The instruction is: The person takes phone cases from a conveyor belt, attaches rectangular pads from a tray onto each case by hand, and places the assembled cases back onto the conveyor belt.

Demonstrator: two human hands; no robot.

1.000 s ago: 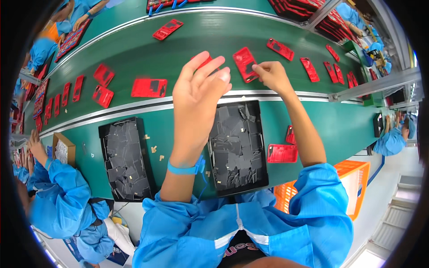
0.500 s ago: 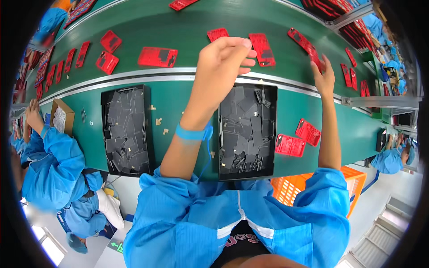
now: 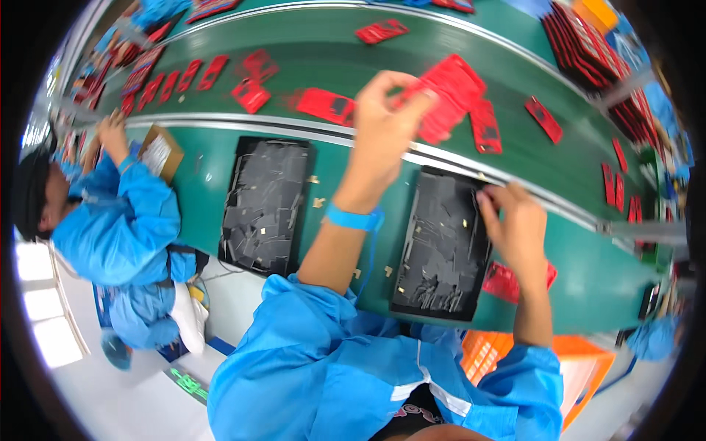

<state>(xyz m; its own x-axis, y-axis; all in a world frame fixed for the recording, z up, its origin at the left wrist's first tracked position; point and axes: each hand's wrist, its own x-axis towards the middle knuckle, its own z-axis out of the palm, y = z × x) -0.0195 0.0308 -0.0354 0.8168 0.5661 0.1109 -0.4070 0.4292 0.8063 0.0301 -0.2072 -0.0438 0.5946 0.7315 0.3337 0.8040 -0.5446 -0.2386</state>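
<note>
Red flat part [image 3: 450, 92], lifted above belt

Small brown cardboard box [image 3: 159, 151] with a white label [image 3: 156, 154], far left on the green bench.

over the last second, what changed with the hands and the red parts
The left hand took hold of a red part and now holds it lifted above the green belt. The right hand drew back from the belt to the edge of the black tray. Both black trays stayed in place.
</note>
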